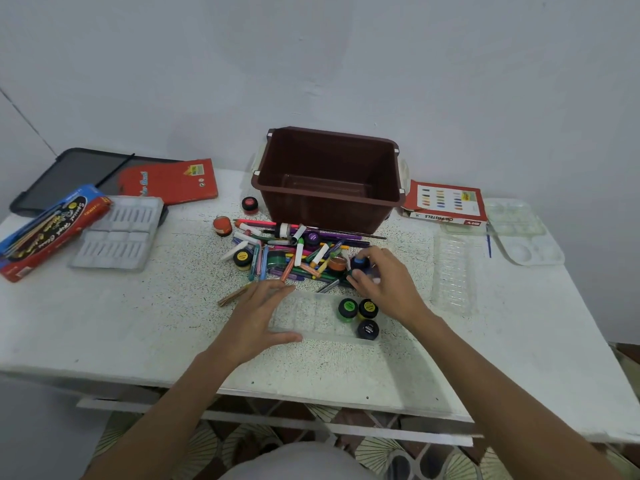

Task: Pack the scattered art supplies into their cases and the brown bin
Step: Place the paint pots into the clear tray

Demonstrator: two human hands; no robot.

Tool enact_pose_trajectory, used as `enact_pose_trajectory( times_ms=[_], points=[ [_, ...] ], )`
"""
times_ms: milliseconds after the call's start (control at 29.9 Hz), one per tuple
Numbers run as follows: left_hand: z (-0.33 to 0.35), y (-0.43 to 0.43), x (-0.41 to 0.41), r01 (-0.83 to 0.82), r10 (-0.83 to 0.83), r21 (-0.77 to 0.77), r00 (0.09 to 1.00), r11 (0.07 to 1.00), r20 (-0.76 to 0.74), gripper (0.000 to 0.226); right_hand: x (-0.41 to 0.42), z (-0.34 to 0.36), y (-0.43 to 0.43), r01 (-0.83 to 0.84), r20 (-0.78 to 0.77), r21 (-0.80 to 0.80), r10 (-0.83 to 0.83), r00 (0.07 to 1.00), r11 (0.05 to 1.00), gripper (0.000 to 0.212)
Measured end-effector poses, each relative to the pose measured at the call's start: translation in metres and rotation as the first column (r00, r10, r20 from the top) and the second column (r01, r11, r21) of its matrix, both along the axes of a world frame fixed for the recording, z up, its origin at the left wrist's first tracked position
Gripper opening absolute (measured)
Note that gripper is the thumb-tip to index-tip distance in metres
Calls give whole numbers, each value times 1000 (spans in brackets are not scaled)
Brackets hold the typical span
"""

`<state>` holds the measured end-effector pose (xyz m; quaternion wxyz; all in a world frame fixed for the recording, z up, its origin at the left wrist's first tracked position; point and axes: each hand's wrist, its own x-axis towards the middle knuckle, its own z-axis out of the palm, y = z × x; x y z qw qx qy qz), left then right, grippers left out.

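Both bare forearms reached up from the bottom edge, where a pale patch of clothing sat blurred and cut off. Left hand [258,318] lay at the left end of the clear case [308,336], fingers straight and close together over its far edge, thumb spread wide along its near edge. Right hand [384,282] hovered just beyond the case's right end, fingers curled round a blue-lidded pot [360,263]; most of that pot was hidden by the knuckles. Three paint pots [360,315] stood in the case's right end, touching one another, their labels too small to read. Just behind lay the pile of crayons, markers and pots [294,254], too tangled to count. Brown bin [329,174] stood upright behind the pile, open-topped, against the wall. Two red pots [222,226] sat left of the pile. To the right were an oil pastels box [446,204], a clear ribbed insert [453,271] and a white palette [526,233], faint against the white table [104,323]. At the far left a white moulded tray [121,233] touched a red and blue box [52,230], partly cut off
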<state>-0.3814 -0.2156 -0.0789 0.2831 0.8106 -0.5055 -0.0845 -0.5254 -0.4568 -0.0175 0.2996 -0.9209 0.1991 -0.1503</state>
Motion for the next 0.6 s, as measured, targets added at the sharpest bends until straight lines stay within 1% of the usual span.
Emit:
enact_pose_trajectory(
  times_ms=[134,234,334,434,501,601],
  points=[
    [0,0,0,2,-2,-4,1000,1000,-4,97,-26,13,27,-18,74,74,13,997,997,19],
    [0,0,0,8,-8,-22,1000,1000,16,95,-43,15,44,-39,71,69,34,997,997,20],
    [1,0,-1,7,-7,-31,1000,999,18,93,-56,4,56,-85,44,-9,85,995,996,19],
    [2,0,-2,4,-4,-25,1000,1000,20,94,-63,-10,63,-114,29,-141,119,992,983,22],
    [3,0,-2,1,-1,-14,1000,1000,18,94,-64,-18,63,-104,25,-228,112,993,968,23],
    [3,0,-2,-6,6,-1,1000,1000,30,95,-63,-28,64,-76,12,-304,83,996,950,20]
  ],
)
